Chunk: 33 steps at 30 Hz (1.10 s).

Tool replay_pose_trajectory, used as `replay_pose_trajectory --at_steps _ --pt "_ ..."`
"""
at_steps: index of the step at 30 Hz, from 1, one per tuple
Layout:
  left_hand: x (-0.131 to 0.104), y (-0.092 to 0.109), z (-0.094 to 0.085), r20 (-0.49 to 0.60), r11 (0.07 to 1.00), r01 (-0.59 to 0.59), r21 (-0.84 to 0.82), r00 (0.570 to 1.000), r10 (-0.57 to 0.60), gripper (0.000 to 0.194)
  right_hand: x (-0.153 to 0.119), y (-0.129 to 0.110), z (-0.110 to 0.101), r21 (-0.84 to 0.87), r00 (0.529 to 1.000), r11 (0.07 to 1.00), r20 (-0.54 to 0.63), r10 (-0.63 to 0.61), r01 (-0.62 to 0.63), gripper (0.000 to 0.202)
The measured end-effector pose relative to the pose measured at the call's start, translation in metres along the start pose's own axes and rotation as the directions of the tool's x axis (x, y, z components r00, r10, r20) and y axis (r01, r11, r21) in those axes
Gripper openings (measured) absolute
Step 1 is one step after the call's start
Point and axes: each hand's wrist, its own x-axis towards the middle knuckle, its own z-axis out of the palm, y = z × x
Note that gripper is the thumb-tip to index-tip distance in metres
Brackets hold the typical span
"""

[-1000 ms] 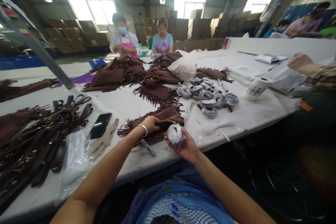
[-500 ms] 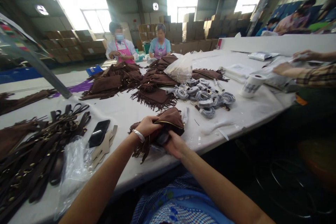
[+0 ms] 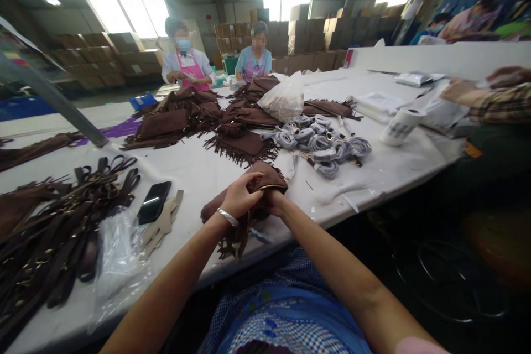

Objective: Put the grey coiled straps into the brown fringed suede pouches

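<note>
A brown fringed bag (image 3: pixel 265 172) with a gold zipper lies at the table's near edge, its zipped opening facing me. My left hand (image 3: pixel 241 197), with a silver bracelet at the wrist, grips the bag's upper edge between thumb and fingers. My right hand (image 3: pixel 275 203) reaches into the opening under the zipper; its fingers are hidden inside the bag. Beyond lie more brown fringed bags (image 3: pixel 244 144) in a pile and a heap of grey coiled straps (image 3: pixel 323 146).
Dark straps (image 3: pixel 62 238), a clear plastic bag (image 3: pixel 120 260), a phone (image 3: pixel 154 202) and beige card pieces (image 3: pixel 164 221) lie left. A metal pole (image 3: pixel 70 105) slants at the left. A white roll (image 3: pixel 401 126) stands right, near another person's hands (image 3: pixel 460 91). Two people sit across the table.
My right hand has gone deeper into the bag, and the dark item that showed by it is now out of sight. My left hand has shifted slightly right along the edge. The view has tilted slightly.
</note>
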Motion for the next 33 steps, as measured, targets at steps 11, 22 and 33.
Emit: replay_pose_trajectory --at_steps 11,22,33 --pt "-0.060 -0.036 -0.023 -0.030 0.994 0.080 0.076 0.997 -0.078 0.031 -0.096 0.002 -0.016 -0.632 0.966 0.746 0.250 -0.063 0.212 0.023" --pt "-0.167 -0.074 -0.011 0.004 0.905 -0.119 0.409 0.992 0.129 0.038 -0.119 0.022 0.021 -0.803 0.927 0.472 0.363 -0.096 0.363 0.013" --pt "-0.174 -0.121 -0.050 -0.058 0.776 -0.244 0.582 0.939 0.339 0.036 -0.073 0.013 -0.044 -0.933 0.964 0.240 0.255 -0.079 0.267 0.009"
